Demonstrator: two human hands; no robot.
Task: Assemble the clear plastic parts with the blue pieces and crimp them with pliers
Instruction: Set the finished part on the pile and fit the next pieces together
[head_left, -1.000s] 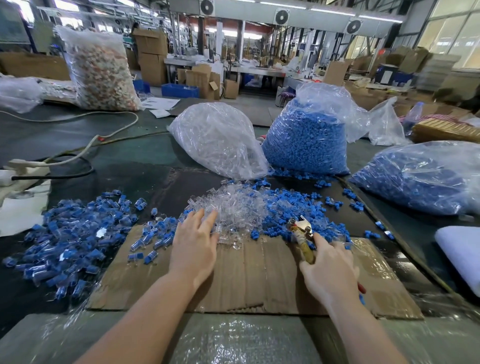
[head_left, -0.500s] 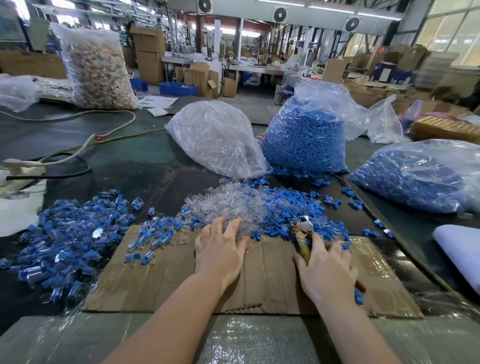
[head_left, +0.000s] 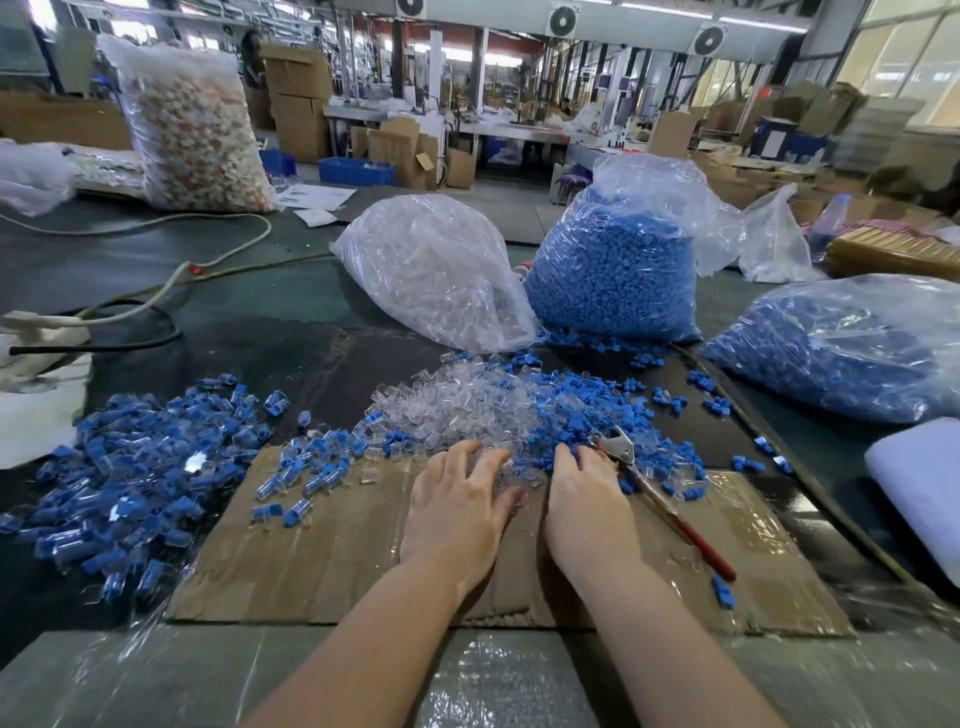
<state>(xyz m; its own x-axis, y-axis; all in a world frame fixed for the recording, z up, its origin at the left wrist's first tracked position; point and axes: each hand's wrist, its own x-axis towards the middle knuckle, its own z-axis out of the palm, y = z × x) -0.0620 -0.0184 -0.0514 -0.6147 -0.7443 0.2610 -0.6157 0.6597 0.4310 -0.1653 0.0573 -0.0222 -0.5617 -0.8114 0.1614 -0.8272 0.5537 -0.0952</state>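
Head view: both hands down in the loose parts.
Left hand spread on clear parts, right hand spread by blue pieces; pliers idle at three o'clock; finished pile at nine; plenty left.

Nothing legible here: the paper sheets at the back and the cardboard boxes are too blurred to read

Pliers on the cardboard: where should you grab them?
By the red handles, I think. The pliers lie flat on the cardboard, metal nose in the loose blue pieces, handles pointing back toward the person. The right hand lies just left of them, so come from above and curl round the handles.
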